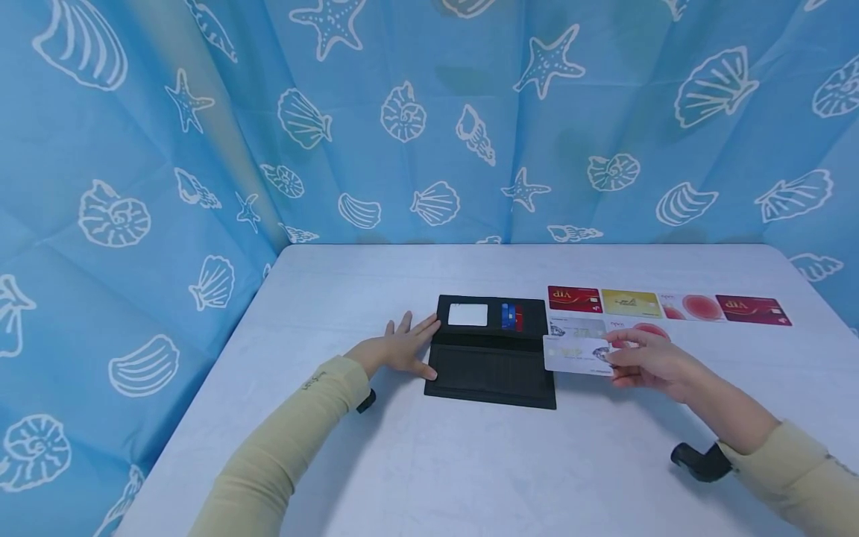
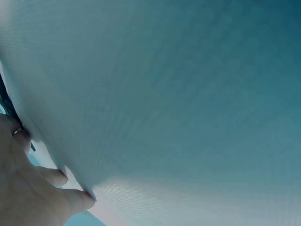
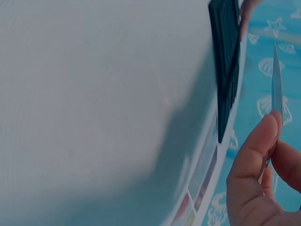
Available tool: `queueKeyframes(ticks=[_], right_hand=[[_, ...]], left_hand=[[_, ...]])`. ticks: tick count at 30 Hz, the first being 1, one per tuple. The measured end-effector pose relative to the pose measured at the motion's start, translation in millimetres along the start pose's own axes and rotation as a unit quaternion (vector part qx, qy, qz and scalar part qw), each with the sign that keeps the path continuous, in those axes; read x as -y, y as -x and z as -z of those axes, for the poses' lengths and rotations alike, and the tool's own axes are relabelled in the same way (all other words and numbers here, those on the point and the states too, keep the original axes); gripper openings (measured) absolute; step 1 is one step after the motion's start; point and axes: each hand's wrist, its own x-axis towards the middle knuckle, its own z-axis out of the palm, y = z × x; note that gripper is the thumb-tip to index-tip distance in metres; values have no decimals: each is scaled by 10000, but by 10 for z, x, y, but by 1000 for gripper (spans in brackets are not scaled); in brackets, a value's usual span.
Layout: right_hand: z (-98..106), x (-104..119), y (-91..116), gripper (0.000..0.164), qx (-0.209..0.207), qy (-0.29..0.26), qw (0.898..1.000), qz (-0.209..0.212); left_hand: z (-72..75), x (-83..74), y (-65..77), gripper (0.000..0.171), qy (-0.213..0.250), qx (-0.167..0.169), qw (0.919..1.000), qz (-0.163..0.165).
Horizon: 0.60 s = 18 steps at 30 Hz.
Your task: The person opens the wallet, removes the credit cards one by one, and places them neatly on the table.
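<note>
A black wallet (image 1: 493, 373) lies unfolded on the table, with a white card (image 1: 467, 315) in its window and blue and red cards (image 1: 512, 317) in a slot. My left hand (image 1: 406, 348) rests at the wallet's left edge, fingers spread and straight, thumb on the lower panel. In the head view my right hand (image 1: 647, 363) pinches a silvery white card (image 1: 576, 355) by its right end. The card's left end overlaps the wallet's right edge there. The right wrist view shows this card (image 3: 276, 89) edge-on between thumb and fingers, raised off the table.
Red VIP cards (image 1: 575, 299), a gold card (image 1: 631, 303) and a white card with a red circle (image 1: 691, 306) form a back row right of the wallet. Nearer lie a grey card (image 1: 579, 327) and another red-circle card (image 1: 651, 330), partly covered. A blue shell-print curtain (image 1: 416, 164) hangs behind.
</note>
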Motion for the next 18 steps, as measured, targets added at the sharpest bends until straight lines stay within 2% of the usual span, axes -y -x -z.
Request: queueKeyframes(ticks=[4,14,18], right_hand=[[159,-16,21,46,30,-94,9999,108],[426,-53,73,49,-213,-177,9996,105],[544,-54,96,39,-242,-293,9993,51]], left_hand=[[6,-3,6,100,-2,-11,10000,3],[9,-12,11,100,-29,14,10000,-18],[11,-16,12,99,24,59,10000,-6]])
